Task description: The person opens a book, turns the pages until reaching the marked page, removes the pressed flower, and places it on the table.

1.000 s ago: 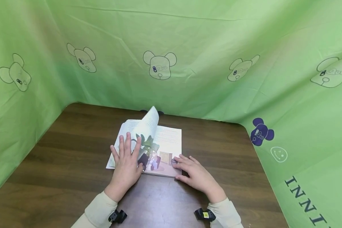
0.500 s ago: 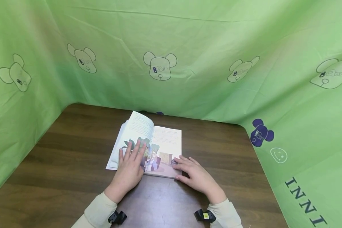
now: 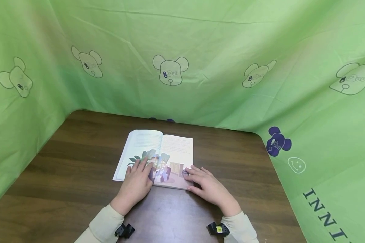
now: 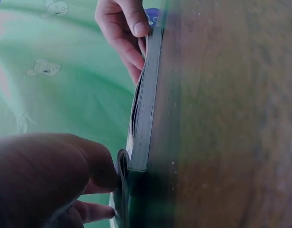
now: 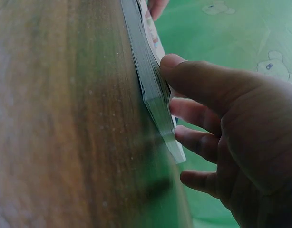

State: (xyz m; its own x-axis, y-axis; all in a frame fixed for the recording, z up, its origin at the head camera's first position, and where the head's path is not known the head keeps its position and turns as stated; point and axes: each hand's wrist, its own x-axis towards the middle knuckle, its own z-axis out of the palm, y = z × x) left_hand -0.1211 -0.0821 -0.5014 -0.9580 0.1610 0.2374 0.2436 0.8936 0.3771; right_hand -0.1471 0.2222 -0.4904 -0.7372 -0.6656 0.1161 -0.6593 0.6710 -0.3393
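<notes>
An illustrated book (image 3: 177, 146) lies spread on the table, with lines of print at the top of both pages and a coloured picture of plants and furniture below. My left hand (image 3: 135, 184) rests on the lower left page, fingers extended toward the picture. On the lower right corner lies my right hand (image 3: 210, 187), its fingertips on the page and its thumb at the near edge. In the right wrist view the thumb (image 5: 198, 78) touches the edge of the thick page block (image 5: 148, 71). The left wrist view shows the thin left side of the book beside the left fingers.
The brown wooden table (image 3: 64, 162) surrounds the book. Green cloth (image 3: 200, 40) printed with bear heads hangs along the back and both sides. A black wrist device (image 3: 124, 231) sits at the left cuff and another black wrist device (image 3: 218, 229) at the right.
A page that stood raised and curled near the middle has swung over to the left and now lies flat. The left hand has moved slightly down and right onto it; the right hand has stayed.
</notes>
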